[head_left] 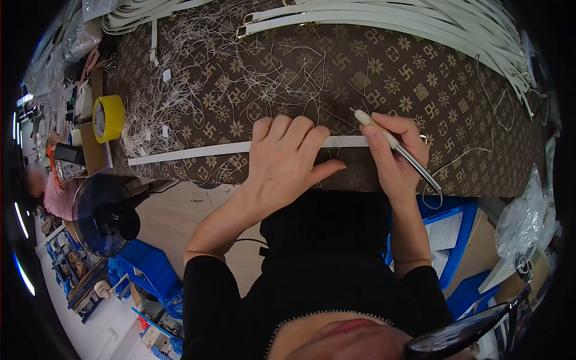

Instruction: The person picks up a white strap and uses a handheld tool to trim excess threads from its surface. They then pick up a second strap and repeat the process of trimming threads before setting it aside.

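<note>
A narrow white belt (198,152) lies across the patterned tablecloth near its front edge. My left hand (288,150) rests palm down over the belt's middle, fingers laid across it and thumb stretched to the right. In my right hand (399,150) is a pen-shaped tool (387,135) with a white front part and a silver rear, pinched between thumb and fingers. Its thin tip points up and left, just beyond the belt, and a cord loops at its rear end. My right hand partly hides the belt's right end, where a bit of metal shows.
Loose pale thread ends (192,72) are scattered over the cloth's left and middle. White belts with buckles (372,18) lie along the back. Yellow tape (108,119) stands at the left edge, near a fan (107,216). A person in pink (60,198) is farther left.
</note>
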